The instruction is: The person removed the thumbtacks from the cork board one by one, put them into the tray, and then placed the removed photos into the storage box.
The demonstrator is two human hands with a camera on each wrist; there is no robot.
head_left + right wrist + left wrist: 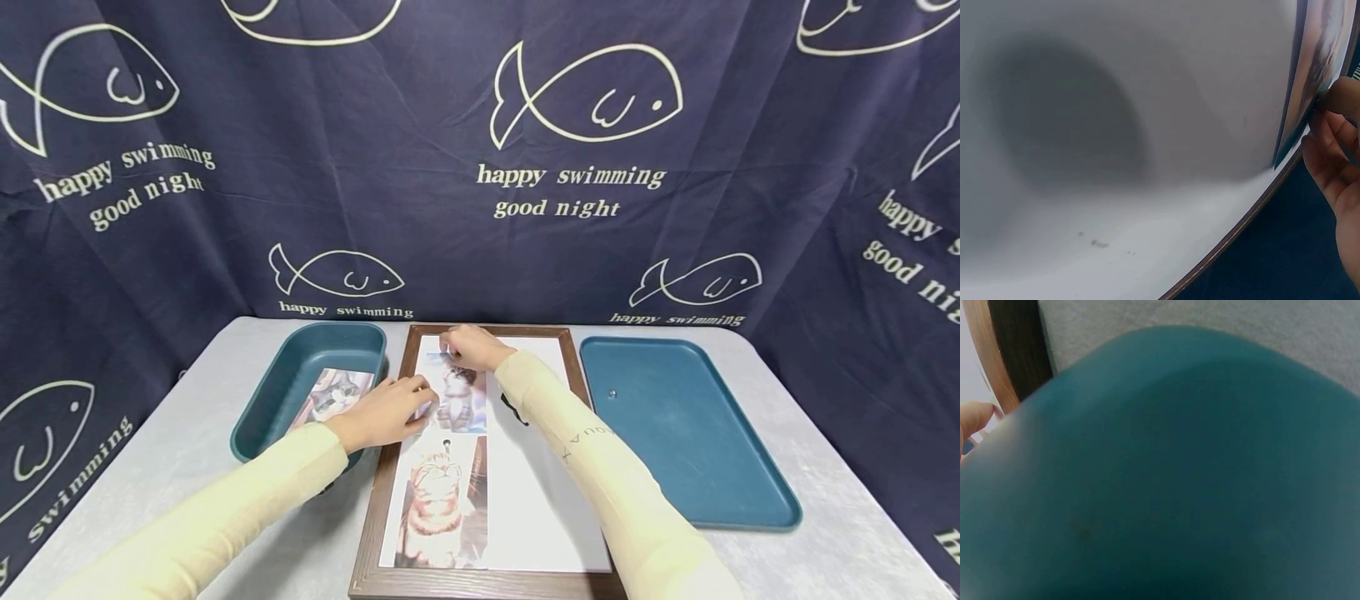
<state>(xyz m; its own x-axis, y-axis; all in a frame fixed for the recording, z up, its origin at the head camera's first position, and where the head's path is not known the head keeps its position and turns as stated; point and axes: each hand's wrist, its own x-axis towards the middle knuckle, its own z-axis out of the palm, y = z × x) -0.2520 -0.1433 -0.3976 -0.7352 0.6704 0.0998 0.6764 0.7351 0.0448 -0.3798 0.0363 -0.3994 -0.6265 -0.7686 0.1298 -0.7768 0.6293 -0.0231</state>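
Note:
A cat photo lies on the white board, its upper part under my right hand. In the right wrist view, thumb and fingers of that hand pinch the photo's edge near the frame's rim. My left hand holds the photo's left edge between thumb and curled fingers; its left wrist view shows just a fingertip at the side. Directly below lies a second photo, of an orange cat, along the board's left side.
A brown wooden frame borders the board. To its left stands a deep teal bin with another cat photo in it. A flat teal tray with a small shiny piece lies right. A black item shows beside my right sleeve.

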